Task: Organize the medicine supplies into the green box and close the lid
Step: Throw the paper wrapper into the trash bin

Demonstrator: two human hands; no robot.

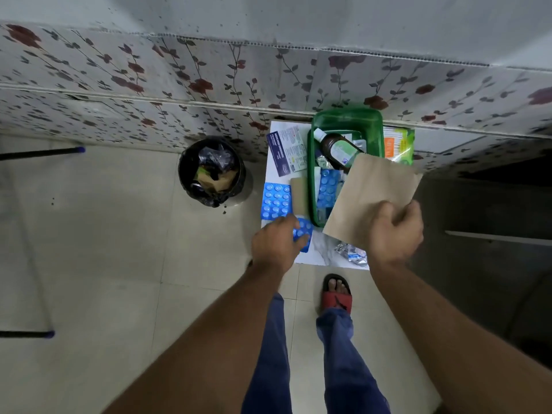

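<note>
The green box (377, 135) stands open on a small white table (318, 254) against the wall. Inside it lie a brown syrup bottle (337, 147) and a blue blister strip (327, 188). My right hand (394, 231) grips a brown paper envelope (367, 198) held over the box's near right corner. My left hand (276, 242) pinches a blue blister strip (303, 233) at the table's front left edge. Another blue blister strip (276, 201) lies flat just beyond it, beside a tan card (298, 197).
A dark blue and white leaflet (288, 152) lies left of the box, and a silver foil strip (352, 252) sits at the table's front. A green and orange packet (400, 144) is behind the box. A black bin (212, 171) stands on the floor left of the table.
</note>
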